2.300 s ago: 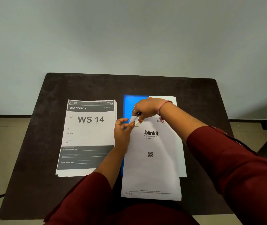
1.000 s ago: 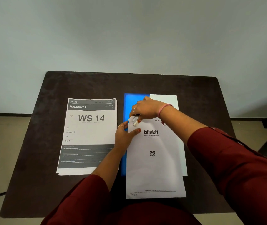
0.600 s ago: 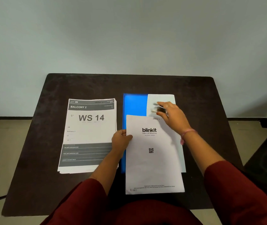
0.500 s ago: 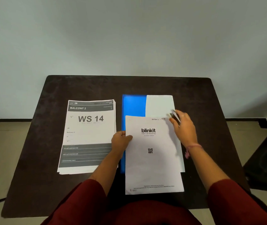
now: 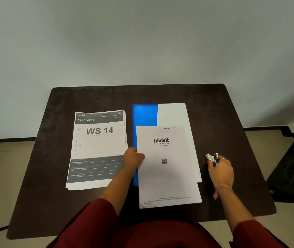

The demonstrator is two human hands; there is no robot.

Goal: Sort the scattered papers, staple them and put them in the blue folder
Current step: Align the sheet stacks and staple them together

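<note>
Left hand (image 5: 132,158) pinches the left edge of the blinkit papers (image 5: 167,169) lying over the blue folder (image 5: 144,115), right hand (image 5: 220,170) grips the stapler (image 5: 212,157) beside them on the table (image 5: 232,122).

My sleeves are dark maroon, long, loose cloth, pushed back so both forearms are bare from about mid-arm down. Same maroon fabric covers my lap at the bottom edge. Left hand (image 5: 133,158): no wristband seen; any ring is too small to tell. Right hand (image 5: 220,171): thin silver-looking ring on one of the fingers (image 5: 223,159), pink thread band around the wrist with a small frayed tassel hanging off it. Nails look painted reddish, partly hidden.
</note>
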